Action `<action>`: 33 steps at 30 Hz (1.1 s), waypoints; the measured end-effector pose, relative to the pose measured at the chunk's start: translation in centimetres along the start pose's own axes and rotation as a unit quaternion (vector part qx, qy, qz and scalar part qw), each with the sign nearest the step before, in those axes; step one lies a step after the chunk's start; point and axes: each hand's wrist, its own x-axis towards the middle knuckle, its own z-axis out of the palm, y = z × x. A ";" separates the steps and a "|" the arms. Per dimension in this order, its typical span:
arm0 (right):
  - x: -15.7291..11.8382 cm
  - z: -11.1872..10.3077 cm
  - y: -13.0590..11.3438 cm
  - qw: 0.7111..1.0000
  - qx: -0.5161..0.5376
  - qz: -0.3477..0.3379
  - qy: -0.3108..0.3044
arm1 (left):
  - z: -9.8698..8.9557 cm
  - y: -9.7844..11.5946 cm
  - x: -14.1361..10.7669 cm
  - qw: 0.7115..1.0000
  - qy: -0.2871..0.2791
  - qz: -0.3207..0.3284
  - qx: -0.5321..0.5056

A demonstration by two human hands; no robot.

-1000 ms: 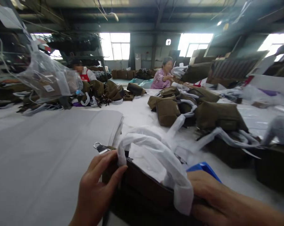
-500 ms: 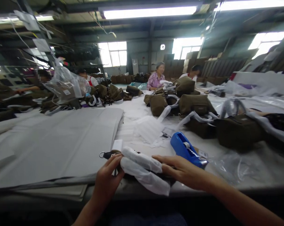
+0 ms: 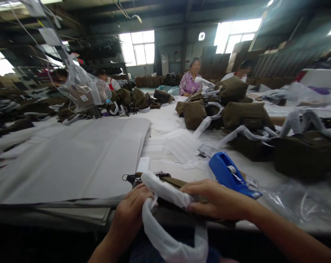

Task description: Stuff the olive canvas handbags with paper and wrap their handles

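Observation:
A dark olive handbag (image 3: pixel 175 181) lies at the table's front edge, close to my body. White paper wraps both its handles; the far handle (image 3: pixel 166 190) arches over the top, while the near handle (image 3: pixel 165 237) hangs in a loop toward my lap. My left hand (image 3: pixel 132 210) is closed on the bag's left end, beside a dark tab with a metal ring (image 3: pixel 125 177). My right hand (image 3: pixel 213 199) grips the bag's right side, fingers by the end of the far handle. Behind my right hand stands a blue tape dispenser (image 3: pixel 231 175).
Large white paper sheets (image 3: pixel 72 160) are stacked on the left. Several olive bags with wrapped handles (image 3: pixel 244 117) crowd the right and back. Clear plastic (image 3: pixel 297 201) lies at right. A plastic bag (image 3: pixel 83 93) hangs from a post. Co-workers (image 3: pixel 191 80) sit across the table.
The near wrapped handle has dropped away from the far one toward my lap, showing more of the bag's top. The head view has tilted down and shifted slightly left.

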 end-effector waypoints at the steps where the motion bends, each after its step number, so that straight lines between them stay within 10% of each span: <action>1: 0.2 0.1 0.4 0.997 -0.058 0.013 0.050 | -0.2 -0.1 0.3 1.000 -0.006 0.017 0.008; 5: 0.9 0.0 2.8 0.920 -0.283 0.137 0.234 | -0.8 0.2 1.3 0.997 -0.057 0.047 0.012; 10: 2.1 -0.5 3.6 0.814 -0.445 0.210 0.310 | 0.2 1.1 2.3 0.980 -0.192 0.050 0.035; 16: 2.3 0.4 2.2 0.835 -0.308 0.095 0.447 | 2.5 1.4 4.0 0.937 -0.337 -0.036 0.089; 22: 1.2 2.8 2.6 0.953 -0.221 -0.127 0.161 | 3.1 0.1 4.9 0.925 -0.374 -0.018 0.059; 29: 5.1 2.0 4.3 0.918 -0.393 0.017 0.041 | 4.0 3.2 3.3 0.895 -0.367 0.253 -0.032; 33: 6.9 1.6 4.1 0.902 -0.429 0.040 -0.015 | 3.6 3.0 1.9 0.920 -0.286 0.261 -0.056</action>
